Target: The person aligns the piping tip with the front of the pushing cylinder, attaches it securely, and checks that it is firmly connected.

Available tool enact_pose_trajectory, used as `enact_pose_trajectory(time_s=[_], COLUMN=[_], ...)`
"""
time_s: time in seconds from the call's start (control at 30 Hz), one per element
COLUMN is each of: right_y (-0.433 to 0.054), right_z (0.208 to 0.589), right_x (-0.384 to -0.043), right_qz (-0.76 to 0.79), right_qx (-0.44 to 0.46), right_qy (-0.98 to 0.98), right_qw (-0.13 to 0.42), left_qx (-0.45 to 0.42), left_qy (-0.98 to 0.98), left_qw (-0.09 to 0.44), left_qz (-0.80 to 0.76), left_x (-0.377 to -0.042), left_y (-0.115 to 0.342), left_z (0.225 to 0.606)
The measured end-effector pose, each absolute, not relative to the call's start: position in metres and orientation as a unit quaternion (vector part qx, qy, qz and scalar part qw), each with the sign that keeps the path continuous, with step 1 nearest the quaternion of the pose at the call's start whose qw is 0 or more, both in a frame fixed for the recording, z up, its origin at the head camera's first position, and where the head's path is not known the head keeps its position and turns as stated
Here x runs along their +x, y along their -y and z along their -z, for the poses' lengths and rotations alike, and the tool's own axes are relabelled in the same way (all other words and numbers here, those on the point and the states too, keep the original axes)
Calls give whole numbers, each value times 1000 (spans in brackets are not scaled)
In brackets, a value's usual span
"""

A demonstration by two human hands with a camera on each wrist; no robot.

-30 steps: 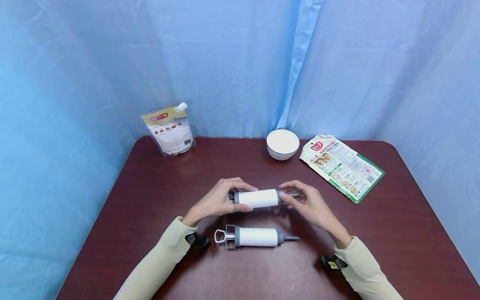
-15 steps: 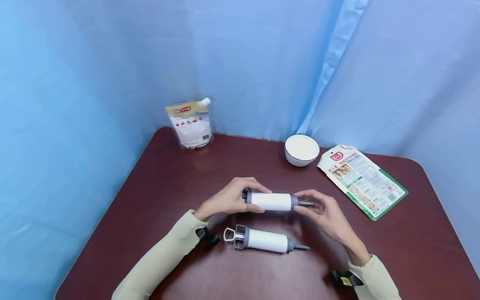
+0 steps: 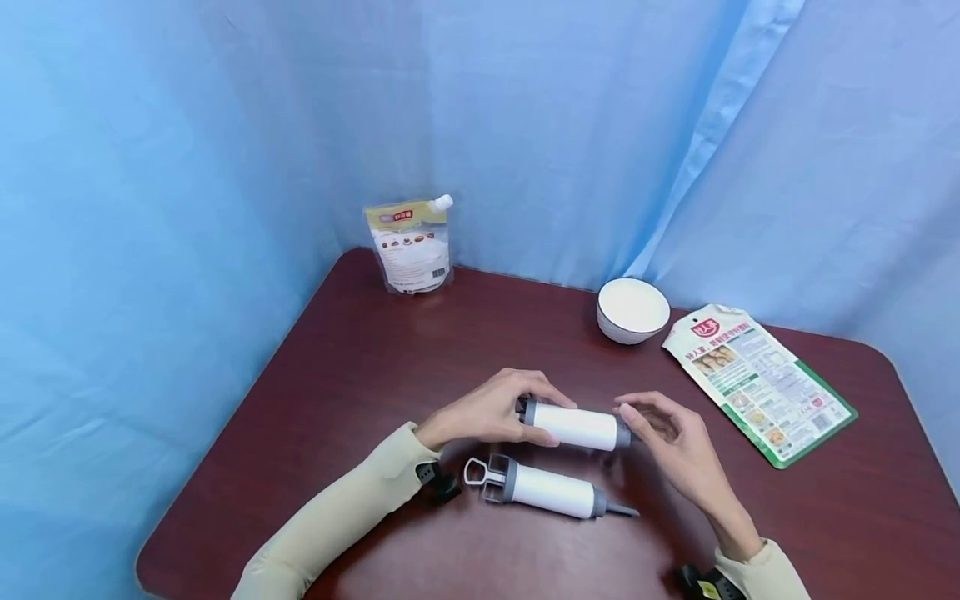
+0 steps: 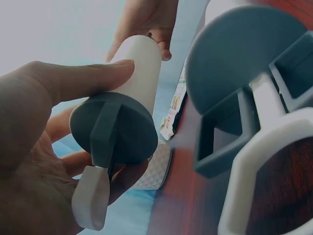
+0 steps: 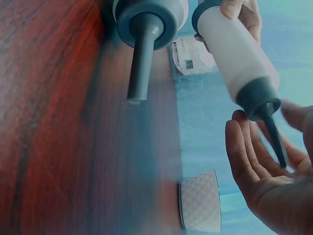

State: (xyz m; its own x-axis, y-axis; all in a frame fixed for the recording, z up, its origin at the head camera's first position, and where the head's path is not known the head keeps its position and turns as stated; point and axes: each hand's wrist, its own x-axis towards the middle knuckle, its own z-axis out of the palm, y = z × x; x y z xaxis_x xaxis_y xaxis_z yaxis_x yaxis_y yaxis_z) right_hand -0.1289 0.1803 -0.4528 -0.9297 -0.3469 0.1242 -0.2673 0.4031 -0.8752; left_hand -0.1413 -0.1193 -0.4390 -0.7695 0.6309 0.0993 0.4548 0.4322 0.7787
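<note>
A large white syringe (image 3: 576, 427) with grey end caps is held above the table in my left hand (image 3: 498, 410). Thumb and fingers of that hand wrap its barrel near the handle end, as the left wrist view shows. Around the grey nozzle (image 5: 275, 142) at the other end, my right hand (image 3: 681, 446) stands with spread, loosely bent fingers; its fingertips are close to the nozzle collar (image 5: 257, 98) without gripping it. A second, similar syringe (image 3: 555, 492) lies on the table nearer to me, its white loop handle (image 3: 476, 472) to the left and nozzle to the right.
Along the back of the dark red table (image 3: 360, 350) stand a spouted pouch (image 3: 414, 254) with a white cap and a white bowl (image 3: 633, 308). A flat green-and-white packet (image 3: 761, 383) lies at the right. Blue curtains (image 3: 540, 125) hang behind.
The head view has swung left, so the table's things appear farther right. My right hand has loosened from the held syringe's nozzle end; my left hand keeps its hold.
</note>
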Motion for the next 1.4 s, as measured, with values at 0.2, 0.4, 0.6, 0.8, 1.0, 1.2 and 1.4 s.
enact_pose_trajectory(time_s=[0.2, 0.4, 0.6, 0.8, 1.0, 1.2, 1.4], right_y=[-188, -190, -205, -201, -190, -186, -191], right_z=[448, 449, 452, 450, 442, 436, 442], right_x=[-130, -133, -122, -129, -139, -140, -130], right_qz=[543, 554, 546, 556, 570, 563, 564], right_qx=[-216, -237, -204, -207, -222, -216, -200], right_qy=[-808, -795, -811, -799, -784, -794, -798], right_qw=[79, 72, 56, 97, 105, 79, 68], left_qx=[296, 290, 309, 293, 274, 272, 280], left_qy=[-841, -844, -837, -834, -827, -823, -832], left_qw=[95, 92, 106, 107, 101, 75, 60], left_qz=[-442, -443, -439, -455, -480, -494, -475], left_x=[-139, -143, -148, -145, -138, -136, -137], left_y=[123, 123, 107, 114, 125, 126, 117], left_z=[437, 434, 439, 437, 431, 427, 429])
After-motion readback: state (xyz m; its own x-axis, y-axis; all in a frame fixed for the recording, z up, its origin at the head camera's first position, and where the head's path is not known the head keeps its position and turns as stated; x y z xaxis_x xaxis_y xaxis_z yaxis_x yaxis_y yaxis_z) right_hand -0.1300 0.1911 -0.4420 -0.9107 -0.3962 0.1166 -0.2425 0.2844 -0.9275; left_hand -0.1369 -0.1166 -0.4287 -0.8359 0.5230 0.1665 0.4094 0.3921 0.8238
